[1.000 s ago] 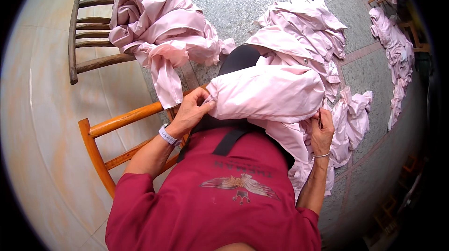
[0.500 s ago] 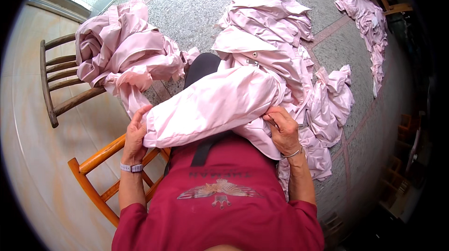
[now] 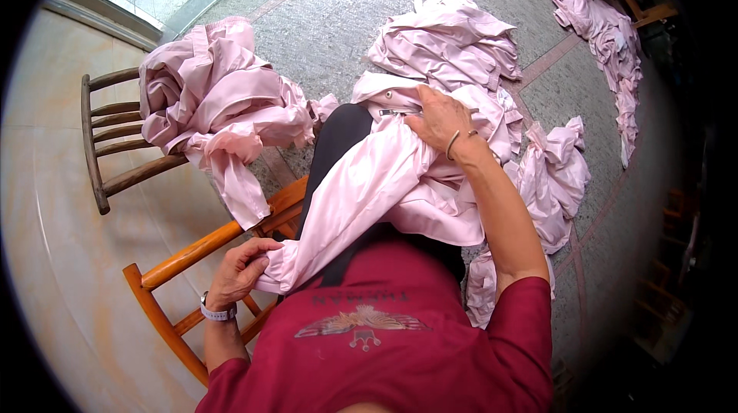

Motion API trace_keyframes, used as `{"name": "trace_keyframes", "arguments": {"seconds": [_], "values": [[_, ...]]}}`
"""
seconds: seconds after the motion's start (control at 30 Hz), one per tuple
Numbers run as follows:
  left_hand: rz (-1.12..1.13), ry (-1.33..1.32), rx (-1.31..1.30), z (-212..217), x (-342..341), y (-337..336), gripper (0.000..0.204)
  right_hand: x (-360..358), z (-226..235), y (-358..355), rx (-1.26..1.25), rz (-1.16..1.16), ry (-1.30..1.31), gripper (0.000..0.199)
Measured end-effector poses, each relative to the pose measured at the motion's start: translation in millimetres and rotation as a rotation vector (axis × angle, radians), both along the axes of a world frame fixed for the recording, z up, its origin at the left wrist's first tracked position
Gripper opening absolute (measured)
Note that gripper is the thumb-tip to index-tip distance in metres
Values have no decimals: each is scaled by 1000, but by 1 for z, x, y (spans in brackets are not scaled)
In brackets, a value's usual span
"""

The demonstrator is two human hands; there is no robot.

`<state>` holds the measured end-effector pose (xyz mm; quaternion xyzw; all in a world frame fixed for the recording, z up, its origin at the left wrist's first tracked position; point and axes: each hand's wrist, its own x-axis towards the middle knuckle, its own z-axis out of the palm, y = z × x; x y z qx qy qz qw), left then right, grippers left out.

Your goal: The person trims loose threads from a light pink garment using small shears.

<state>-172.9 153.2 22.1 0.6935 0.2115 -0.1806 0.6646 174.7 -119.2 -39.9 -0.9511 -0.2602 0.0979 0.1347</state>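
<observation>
Pink garment (image 3: pixel 384 182) stretched across lap: sleeve end pinched by left hand (image 3: pixel 240 268), collar area pressed under spread right hand (image 3: pixel 440 117). Smoothing step judged underway; folding likely called for next.

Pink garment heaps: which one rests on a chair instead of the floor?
The heap at upper left; it lies on the dark wooden chair, the others on the floor.

This is looking like a small garment workshop rather than a home. Heaps of identical pink shirts (image 3: pixel 453 51) are lying on the speckled stone floor (image 3: pixel 330 13) just beyond the right hand (image 3: pixel 438 117), and more are piling on a wooden chair (image 3: pixel 115 144) beyond the left hand (image 3: pixel 238 271).
</observation>
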Motion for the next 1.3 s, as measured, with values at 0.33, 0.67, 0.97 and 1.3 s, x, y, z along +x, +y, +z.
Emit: {"name": "trace_keyframes", "arguments": {"seconds": [0.33, 0.67, 0.97, 1.3], "values": [[607, -288, 63, -23, 19, 26, 20, 49, 2, -90, 909, -562, 124, 22], [873, -459, -96, -73, 37, 81, 18, -115, 19, -199, 800, -955, 44, 11], [969, -640, 27, -33, 36, 108, 16, -134, 48, -254, 637, -904, -174, 21], [905, -552, 55, -59, 38, 118, 14, -144, 43, -255, 156, -645, 131, 32]]}}
